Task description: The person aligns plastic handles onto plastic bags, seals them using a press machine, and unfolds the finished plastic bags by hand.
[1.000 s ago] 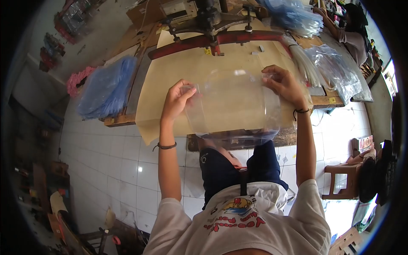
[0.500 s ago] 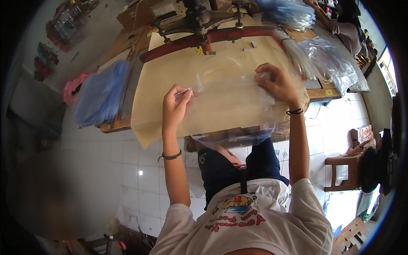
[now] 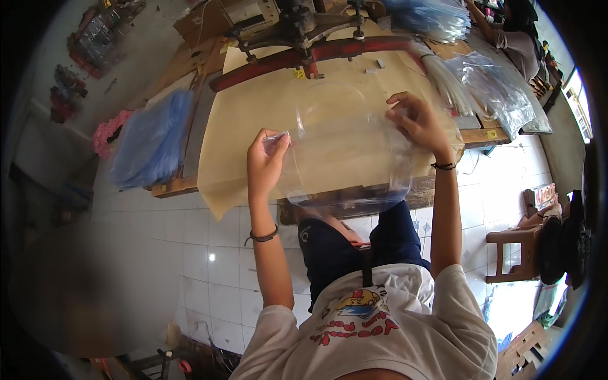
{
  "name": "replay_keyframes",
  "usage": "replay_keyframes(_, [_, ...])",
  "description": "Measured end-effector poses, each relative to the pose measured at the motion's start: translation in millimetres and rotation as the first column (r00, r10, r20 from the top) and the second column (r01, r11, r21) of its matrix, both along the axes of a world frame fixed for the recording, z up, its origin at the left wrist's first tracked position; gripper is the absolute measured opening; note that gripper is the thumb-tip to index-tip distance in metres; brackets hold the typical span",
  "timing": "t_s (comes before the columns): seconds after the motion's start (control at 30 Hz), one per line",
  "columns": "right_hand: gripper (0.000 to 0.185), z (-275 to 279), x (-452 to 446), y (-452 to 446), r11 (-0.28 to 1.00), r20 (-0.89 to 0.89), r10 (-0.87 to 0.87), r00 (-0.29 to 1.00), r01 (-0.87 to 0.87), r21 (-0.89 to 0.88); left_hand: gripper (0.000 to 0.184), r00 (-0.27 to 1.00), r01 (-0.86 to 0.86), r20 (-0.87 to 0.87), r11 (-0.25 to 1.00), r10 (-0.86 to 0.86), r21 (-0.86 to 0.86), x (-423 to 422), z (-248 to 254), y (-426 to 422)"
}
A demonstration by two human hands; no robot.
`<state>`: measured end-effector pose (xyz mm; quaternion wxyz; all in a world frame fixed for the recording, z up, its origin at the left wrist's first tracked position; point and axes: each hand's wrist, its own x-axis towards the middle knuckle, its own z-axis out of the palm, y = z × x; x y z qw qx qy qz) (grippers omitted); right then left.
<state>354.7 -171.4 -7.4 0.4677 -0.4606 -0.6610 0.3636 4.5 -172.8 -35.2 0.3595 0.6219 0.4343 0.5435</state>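
A clear, bag-like plastic piece [image 3: 345,155] spans the space between my hands, over brown paper and past the table's front edge. A see-through curved strip [image 3: 330,86] arcs at its far side. My left hand [image 3: 268,155] pinches the plastic's left corner between thumb and fingers. At the opposite side, my right hand [image 3: 415,123] has curled fingers at the plastic's upper right edge; the exact grip is hard to see through the transparent material. Beneath lies the brown paper [image 3: 237,139], covering the work table.
Behind the paper stands a machine with a red curved bar [image 3: 253,71]. Bluish plastic sheets [image 3: 152,139] lie at the left. Clear strips [image 3: 446,85] and clear bags [image 3: 494,88] lie at the right. A person [image 3: 516,44] is at the far right, above a brown stool [image 3: 516,237].
My right hand has shifted slightly right, and the plastic between my hands looks more spread out. My left hand keeps its pinch on the corner, slightly farther right in view.
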Motion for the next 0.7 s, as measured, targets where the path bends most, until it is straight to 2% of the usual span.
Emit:
replay_keyframes(0.03, [0.026, -1, 0, -1, 0.999, 0.035, -0.008, 0.999, 0.006, 0.041, 0.017, 1.0, -0.019, -0.016, 1.0, 0.019, 0.013, -1, -1, 1])
replay_keyframes(0.13, [0.031, -2, -4, -32, 1.0, -0.128, -0.005, 0.992, 0.002, -0.029, 0.016, 0.997, -0.06, -0.033, 0.994, 0.064, 0.088, -4, -4, 0])
replay_keyframes(0.2, [0.036, -11, -3, -65, 0.994, -0.203, -0.045, 0.978, 0.024, -0.104, 0.015, 0.998, 0.015, 0.055, 0.998, -0.012, -0.056, -7, 0, -15])
replay_keyframes(0.23, [0.037, -20, 1, -84, 0.989, -0.258, 0.016, 0.966, -0.054, -0.141, 0.014, 0.993, 0.07, 0.101, 0.99, -0.058, -0.12, -6, 3, -23])
replay_keyframes(0.27, [0.038, -31, 6, -104, 0.976, -0.314, 0.069, 0.947, -0.129, -0.174, 0.013, 0.99, 0.108, 0.108, 0.988, -0.095, -0.114, -2, 1, -34])
replay_keyframes(0.33, [0.038, -53, 18, -138, 0.976, -0.046, 0.185, 0.982, -0.189, -0.108, 0.012, 0.978, 0.191, 0.113, 0.97, -0.175, -0.152, 10, -6, -59])
replay_keyframes(0.4, [0.033, -65, 37, -173, 0.955, 0.08, 0.155, 0.985, -0.128, -0.269, 0.016, 0.962, 0.273, 0.073, 0.943, -0.264, -0.19, 26, -21, -84])
replay_keyframes(0.43, [0.027, -74, 53, -191, 0.972, 0.058, 0.054, 0.997, -0.039, -0.232, 0.019, 0.929, 0.364, 0.174, 0.897, -0.328, -0.251, 36, -28, -98])
replay_keyframes(0.47, [0.022, -81, 69, -207, 0.979, 0.037, -0.042, 0.998, 0.049, -0.2, 0.031, 0.886, 0.428, 0.273, 0.887, -0.374, -0.173, 49, -41, -105])
replay_keyframes(0.53, [0.017, -58, 94, -241, 0.873, -0.078, -0.469, 0.879, 0.449, -0.188, 0.04, 0.83, 0.51, 0.362, 0.84, -0.423, -0.186, 61, -74, -108])
replay_keyframes(0.6, [0.034, -55, 158, -280, 0.761, -0.178, -0.627, 0.759, 0.645, 0.073, 0.047, 0.869, 0.493, 0.191, 0.761, -0.457, -0.421, 59, -112, -112])
replay_keyframes(0.63, [0.035, -29, 177, -289, 0.629, -0.046, -0.751, 0.659, 0.734, 0.256, 0.051, 0.869, 0.461, 0.1, 0.719, -0.485, -0.521, 56, -131, -112])
replay_keyframes(0.67, [0.037, -1, 196, -298, 0.45, 0.051, -0.878, 0.476, 0.785, 0.427, 0.056, 0.804, 0.456, -0.052, 0.671, -0.592, -0.584, 50, -149, -114])
replay_keyframes(0.7, [0.038, 24, 210, -304, 0.286, 0.046, -0.947, 0.317, 0.771, 0.569, 0.06, 0.707, 0.433, -0.19, 0.629, -0.681, -0.645, 43, -167, -118])
